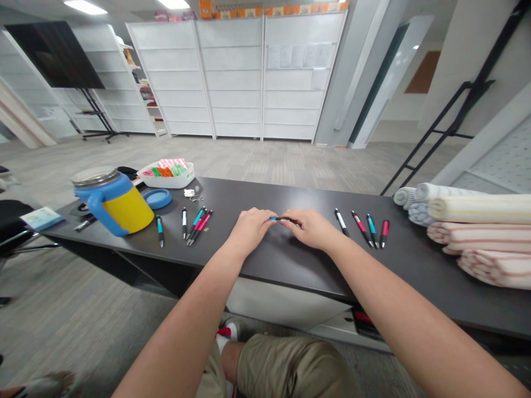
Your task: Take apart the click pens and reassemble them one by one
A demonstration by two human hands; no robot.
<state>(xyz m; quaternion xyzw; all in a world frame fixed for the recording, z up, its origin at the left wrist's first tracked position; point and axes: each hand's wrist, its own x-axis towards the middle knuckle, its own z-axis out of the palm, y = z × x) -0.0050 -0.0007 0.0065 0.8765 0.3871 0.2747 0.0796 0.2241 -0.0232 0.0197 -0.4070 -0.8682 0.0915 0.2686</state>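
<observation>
Both hands meet over the middle of the dark desk (232, 193). My left hand (254, 226) is closed, its thumb and fingers on the teal end of a pen (285, 219). On the pen's black end, my right hand (307, 225) is closed too. The pen lies roughly level between them, partly hidden by the fingers. Left of my hands are a teal pen (160, 231), a white pen (184, 223) and a small bunch of teal and pink pens (199, 228). To the right lie a white pen (342, 222), a pink pen (362, 229), a teal pen (372, 231) and a red pen (385, 233).
A blue and yellow mug (128, 204) stands at the left, with a blue lid (157, 198) beside it. Behind is a white basket (182, 179) of colourful packets, near some keys (196, 198). Rolled towels (489, 237) are stacked at the right end.
</observation>
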